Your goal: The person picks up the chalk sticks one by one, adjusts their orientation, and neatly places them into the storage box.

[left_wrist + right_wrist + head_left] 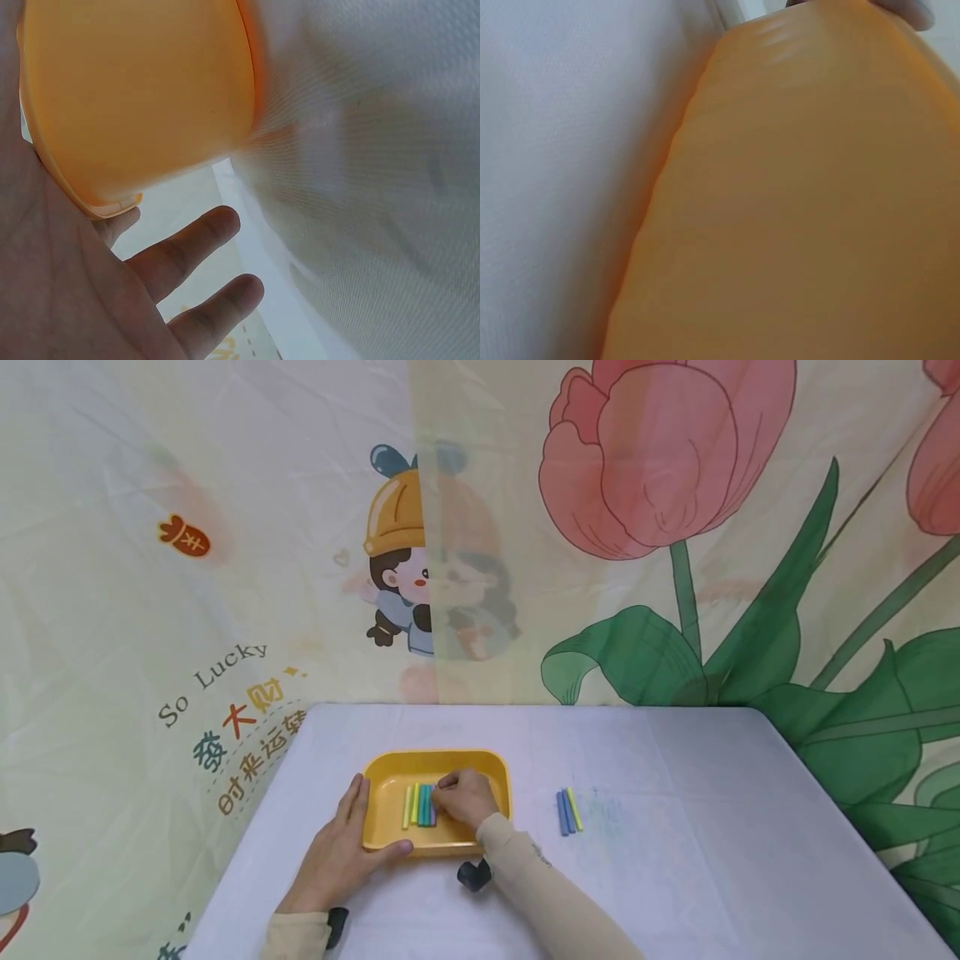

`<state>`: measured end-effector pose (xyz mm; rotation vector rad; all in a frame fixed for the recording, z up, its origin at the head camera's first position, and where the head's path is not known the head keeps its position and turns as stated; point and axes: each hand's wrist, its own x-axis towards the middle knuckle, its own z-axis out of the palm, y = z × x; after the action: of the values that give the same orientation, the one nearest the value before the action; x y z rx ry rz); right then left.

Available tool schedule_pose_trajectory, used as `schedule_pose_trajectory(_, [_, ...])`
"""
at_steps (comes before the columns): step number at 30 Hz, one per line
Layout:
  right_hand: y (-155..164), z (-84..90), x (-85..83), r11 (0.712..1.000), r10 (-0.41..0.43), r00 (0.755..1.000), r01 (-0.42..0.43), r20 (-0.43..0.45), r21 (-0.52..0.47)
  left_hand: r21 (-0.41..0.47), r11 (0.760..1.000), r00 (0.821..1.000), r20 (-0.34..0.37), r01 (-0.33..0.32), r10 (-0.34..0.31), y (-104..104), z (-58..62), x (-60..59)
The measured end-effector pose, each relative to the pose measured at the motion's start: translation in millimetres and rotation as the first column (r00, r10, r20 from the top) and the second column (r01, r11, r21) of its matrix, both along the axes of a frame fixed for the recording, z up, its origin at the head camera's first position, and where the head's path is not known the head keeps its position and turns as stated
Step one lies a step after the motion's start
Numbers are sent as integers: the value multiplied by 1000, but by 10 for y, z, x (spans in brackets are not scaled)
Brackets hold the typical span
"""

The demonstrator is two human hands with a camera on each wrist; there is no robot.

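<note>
A shallow yellow tray (438, 850) sits on the table in the head view. Inside, yellow chalk sticks (411, 806), teal chalk sticks (424, 806) and a purple chalk stick (432, 817) stand side by side in a row. My left hand (341, 839) spans the tray's front left corner, thumb on the front rim and extended fingers along the left side. My right hand (467, 799) reaches over the tray's right part, its thumb and fingers pinching at the purple stick, whose upper end they partly hide. The right wrist view holds mostly the tray's outer wall (795, 187).
Right of the tray, blue chalk sticks (565, 812) and a yellow chalk stick (574, 810) lie together on the white-covered table (675, 877), beside faint bluish smudges. A printed curtain (480, 527) hangs behind the table's far edge.
</note>
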<state>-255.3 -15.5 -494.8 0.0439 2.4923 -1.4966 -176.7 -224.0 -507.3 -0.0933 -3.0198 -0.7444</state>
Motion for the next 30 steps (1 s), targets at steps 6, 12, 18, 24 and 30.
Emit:
schedule_pose_trajectory(6, [62, 72, 56, 999, 37, 998, -39, -41, -38, 1, 1000, 1000, 8, 2, -2, 1, 4, -4])
schedule_pose_trajectory(12, [184, 204, 104, 997, 44, 998, -47, -41, -58, -6, 1000, 1000, 4, 8, -8, 6, 13, -7])
schedule_pose_trajectory(18, [382, 365, 144, 996, 61, 995, -67, -79, -67, -1, 1000, 1000, 5, 3, -3, 20, 21, -4])
schedule_pose_trajectory(24, [582, 503, 177, 993, 49, 993, -60, -104, -102, 11, 1000, 1000, 7, 0, 0, 14, 6, -9])
schedule_pose_trajectory(30, [765, 590, 236, 993, 39, 988, -55, -151, -103, 9, 1000, 1000, 10, -2, 2, 15, 14, -6])
